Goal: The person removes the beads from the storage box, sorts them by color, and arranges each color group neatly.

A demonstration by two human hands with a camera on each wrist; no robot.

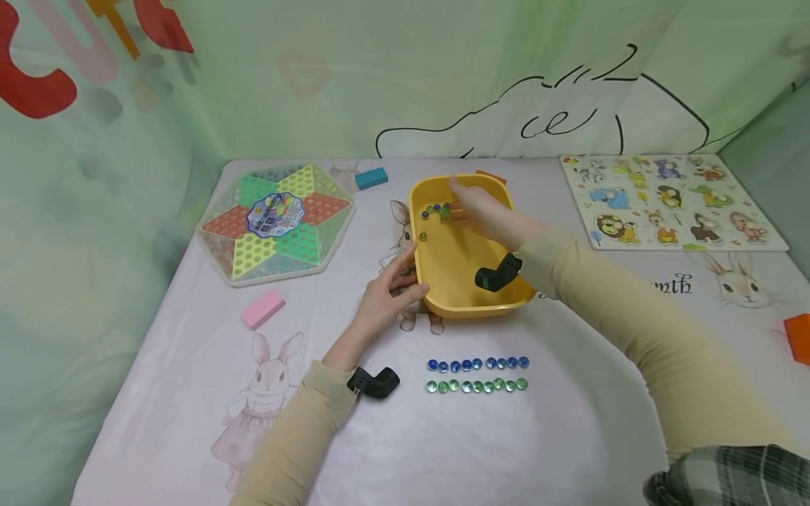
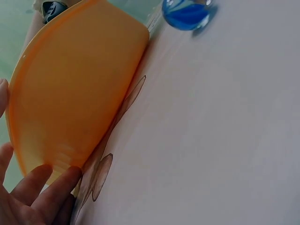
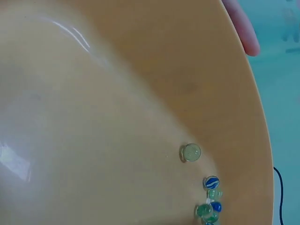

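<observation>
A yellow plastic basin [image 1: 471,281] stands mid-table, with several blue and green glass marbles [image 1: 436,209] gathered along its far left inside; a lone pale marble [image 3: 191,153] lies apart from them. At the basin's left side my left hand [image 1: 392,284] holds the wall, thumb at the rim and fingers [image 2: 58,192] against the outside. My right hand [image 1: 484,211] reaches over the far part of the basin, fingers extended beside the marbles, thumb near the far rim. In front of the basin lie a row of blue marbles [image 1: 466,365] and a row of green marbles [image 1: 467,386].
A hexagonal Chinese checkers board [image 1: 304,246] lies at the left, an animal picture puzzle [image 1: 671,204] at the back right. Around them are a blue block [image 1: 371,178], a pink block [image 1: 263,309] and an orange block [image 1: 799,337]. Patterned cloth covers the table.
</observation>
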